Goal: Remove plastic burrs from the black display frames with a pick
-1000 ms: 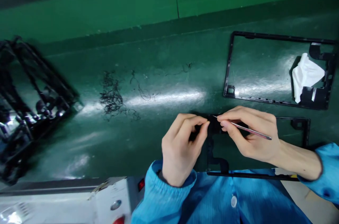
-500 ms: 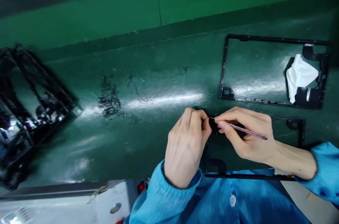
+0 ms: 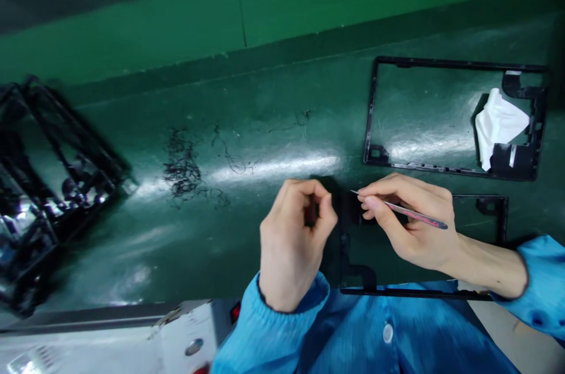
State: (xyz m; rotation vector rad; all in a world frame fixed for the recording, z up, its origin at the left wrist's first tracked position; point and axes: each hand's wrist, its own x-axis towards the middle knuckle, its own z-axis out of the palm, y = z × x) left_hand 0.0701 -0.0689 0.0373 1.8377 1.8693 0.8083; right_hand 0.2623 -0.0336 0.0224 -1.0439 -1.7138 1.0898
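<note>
My right hand [image 3: 410, 221] grips a slim, pointed metal tool [image 3: 417, 214] with pink on its handle, held like a pen. Its fine tip points left, over the left side of a black rectangular frame [image 3: 503, 224] that lies at the table's front edge. Left of that frame, my left hand [image 3: 293, 238] is raised with thumb and index fingertip pressed together. Whatever may be in this pinch is too small to make out. A gap separates the left fingertips from the tool's tip. The right hand covers part of the frame.
A second black frame [image 3: 373, 109] lies behind at the right, with a crumpled white cloth [image 3: 498, 126] in it. Tangled black strands [image 3: 182, 165] lie on the green table [image 3: 247, 244] left of centre. Several black frames [image 3: 79, 121] are stacked at the far left.
My left hand has moved left, away from the tool's tip and the frame's edge, still pinched. The right hand with the tool has barely moved.
</note>
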